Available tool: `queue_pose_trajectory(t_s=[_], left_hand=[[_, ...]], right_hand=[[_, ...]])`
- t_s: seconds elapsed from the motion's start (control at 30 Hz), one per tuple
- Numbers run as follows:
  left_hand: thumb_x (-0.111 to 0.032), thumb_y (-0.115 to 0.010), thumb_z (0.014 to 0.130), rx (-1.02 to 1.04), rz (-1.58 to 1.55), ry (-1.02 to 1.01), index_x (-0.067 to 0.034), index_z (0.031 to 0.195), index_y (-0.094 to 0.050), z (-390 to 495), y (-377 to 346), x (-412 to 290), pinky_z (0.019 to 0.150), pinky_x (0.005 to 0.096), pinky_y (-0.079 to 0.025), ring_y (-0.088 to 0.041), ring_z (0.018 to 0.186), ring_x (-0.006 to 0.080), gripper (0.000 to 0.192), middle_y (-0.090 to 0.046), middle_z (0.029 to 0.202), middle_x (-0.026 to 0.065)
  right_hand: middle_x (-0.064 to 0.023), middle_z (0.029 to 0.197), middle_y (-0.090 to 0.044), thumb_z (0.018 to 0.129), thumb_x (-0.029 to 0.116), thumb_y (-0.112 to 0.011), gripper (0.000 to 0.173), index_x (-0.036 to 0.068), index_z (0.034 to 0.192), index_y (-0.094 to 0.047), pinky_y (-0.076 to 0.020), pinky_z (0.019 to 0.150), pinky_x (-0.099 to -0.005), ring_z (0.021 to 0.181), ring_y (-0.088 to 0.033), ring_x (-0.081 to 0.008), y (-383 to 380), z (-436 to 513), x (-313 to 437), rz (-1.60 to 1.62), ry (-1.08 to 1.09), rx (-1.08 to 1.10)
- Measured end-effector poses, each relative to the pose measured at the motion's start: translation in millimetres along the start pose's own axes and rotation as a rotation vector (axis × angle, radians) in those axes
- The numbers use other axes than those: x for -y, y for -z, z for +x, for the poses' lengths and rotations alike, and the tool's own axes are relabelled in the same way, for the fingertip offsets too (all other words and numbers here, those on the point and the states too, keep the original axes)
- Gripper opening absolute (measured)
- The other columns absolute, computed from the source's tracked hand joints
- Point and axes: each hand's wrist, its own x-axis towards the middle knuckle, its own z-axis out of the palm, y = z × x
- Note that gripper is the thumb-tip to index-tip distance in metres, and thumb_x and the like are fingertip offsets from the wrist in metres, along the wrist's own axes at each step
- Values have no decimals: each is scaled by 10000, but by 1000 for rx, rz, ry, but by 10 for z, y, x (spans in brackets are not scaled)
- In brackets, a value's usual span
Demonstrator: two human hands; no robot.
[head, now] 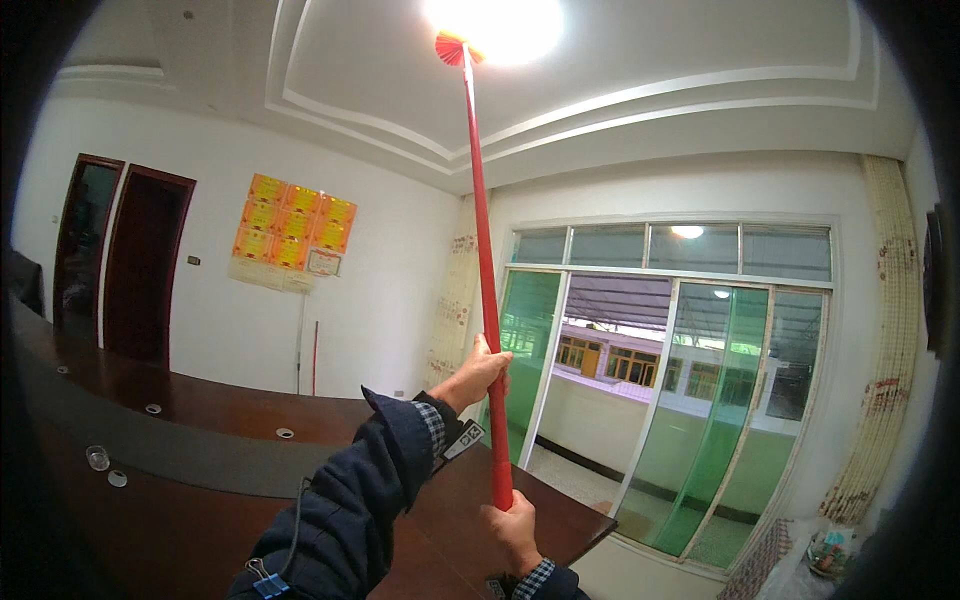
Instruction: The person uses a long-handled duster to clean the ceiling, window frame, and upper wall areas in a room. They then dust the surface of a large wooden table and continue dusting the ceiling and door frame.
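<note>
A long red pole (481,225) rises from my hands toward the ceiling. My left hand (476,373) is wrapped around its middle part, the arm reaching in from the lower left. Lower down, my right hand (516,527) grips the pole near its bottom end. At the top, a round brush head with red and orange bristles (452,49) is beside or against a glowing ceiling light (499,22); the glare hides whether they touch. Both sleeves are dark blue with checked cuffs.
A large dark wooden table (442,517) with a grey inset strip lies below my arms, bearing a drinking glass (97,457). Sliding glass doors (720,450) and patterned curtains (885,360) stand to the right. Certificates (292,225) hang on the far wall.
</note>
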Motion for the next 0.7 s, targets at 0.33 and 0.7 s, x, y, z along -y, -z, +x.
queue_pose_trajectory(t_s=[0.33,0.7], left_hand=[[-38,-546,868,134,-24,35,-94,1075,-280,84,-178,-2,423,381,-472,-485,478,174,342,-435,685,57],[-43,-517,866,217,-89,38,-81,1172,-236,-206,-350,141,403,353,-473,-494,452,178,416,-441,704,68]], right_hand=[[-43,691,-590,677,149,-772,282,9,858,-607,-471,612,-309,636,-560,-139,-10,-45,46,-78,-24,-90],[-28,741,-588,699,147,-739,309,-26,916,-604,-471,629,-307,691,-550,-121,132,-399,91,-257,17,-207]])
